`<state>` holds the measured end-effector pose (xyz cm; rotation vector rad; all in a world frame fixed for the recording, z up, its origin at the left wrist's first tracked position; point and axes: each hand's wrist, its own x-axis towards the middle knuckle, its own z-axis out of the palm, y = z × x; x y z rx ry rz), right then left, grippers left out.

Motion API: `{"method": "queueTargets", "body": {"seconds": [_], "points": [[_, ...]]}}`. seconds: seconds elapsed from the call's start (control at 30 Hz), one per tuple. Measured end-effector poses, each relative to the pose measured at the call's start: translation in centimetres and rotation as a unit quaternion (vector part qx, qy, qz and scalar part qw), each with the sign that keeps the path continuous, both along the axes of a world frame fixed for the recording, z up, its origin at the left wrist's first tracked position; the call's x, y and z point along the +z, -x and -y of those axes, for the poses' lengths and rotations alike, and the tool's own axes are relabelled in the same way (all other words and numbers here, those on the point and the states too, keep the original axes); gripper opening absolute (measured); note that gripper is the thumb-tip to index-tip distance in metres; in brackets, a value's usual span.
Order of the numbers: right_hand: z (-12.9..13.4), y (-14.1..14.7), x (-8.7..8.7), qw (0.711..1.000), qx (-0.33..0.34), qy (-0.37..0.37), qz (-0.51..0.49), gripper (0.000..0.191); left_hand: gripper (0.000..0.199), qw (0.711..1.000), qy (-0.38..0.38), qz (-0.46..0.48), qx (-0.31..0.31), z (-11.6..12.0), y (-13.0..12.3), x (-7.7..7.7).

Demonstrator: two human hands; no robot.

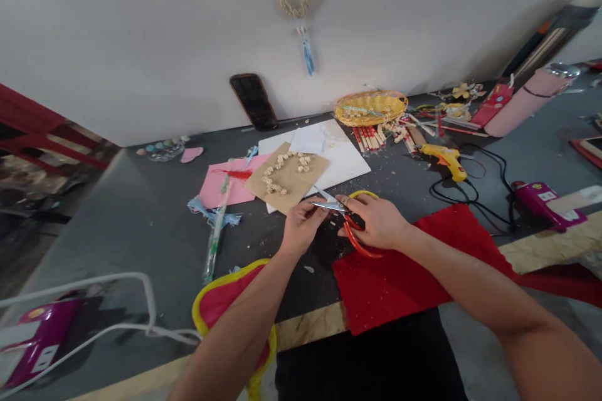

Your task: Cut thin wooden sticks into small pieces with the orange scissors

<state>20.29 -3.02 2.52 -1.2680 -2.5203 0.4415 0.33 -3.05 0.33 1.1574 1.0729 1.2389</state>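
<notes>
My right hand (375,218) grips a pair of scissors (361,244) with one red and one yellow handle. The blades point left and their tips reach my left hand (302,220). That hand is closed in a pinch; what it holds, if anything, is too small to make out. Just beyond both hands lies a brown paper sheet (301,185) with a curved row of small beige knotted pieces (271,185) on it. White sheets (345,153) lie under the brown one. A red cloth (399,288) is spread beneath my right forearm.
A yellow glue gun (444,160) with a black cable lies at the right. Behind are a wicker basket (371,108), red-and-white sticks (368,139) and a pink bottle (527,100). A phone (254,100) leans on the wall. Purple power strips (548,203) sit at both sides.
</notes>
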Motion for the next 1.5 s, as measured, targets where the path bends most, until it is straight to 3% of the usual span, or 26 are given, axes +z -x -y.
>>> {"method": "queueTargets", "body": {"seconds": [0.23,0.47,0.6,0.93,1.27,1.5], "points": [[-0.2,0.0,-0.2,1.000,0.001,-0.006,-0.001,0.075,0.025,1.000,-0.001,-0.005,0.010,0.1,0.1,0.1],[-1.0,-0.8,-0.6,0.998,0.055,-0.023,-0.029,0.076,0.018,0.997,0.005,-0.038,-0.064,0.0,0.9,-0.2],[-1.3,-1.1,-0.7,0.996,0.077,-0.010,-0.032,0.073,0.018,0.997,0.016,-0.027,-0.066,0.0,0.9,-0.1],[-0.2,-0.1,-0.4,1.000,0.004,0.002,-0.006,0.073,0.025,0.999,0.015,0.034,0.032,0.0,-0.1,-0.4],[-0.7,-0.6,-0.3,0.999,0.041,-0.023,-0.011,0.078,0.015,0.999,0.008,-0.014,-0.046,0.0,0.8,-1.0],[-0.7,-0.6,-0.4,0.999,0.037,0.012,-0.021,0.073,0.021,0.999,0.019,-0.015,-0.036,0.1,0.5,-0.8]]}}
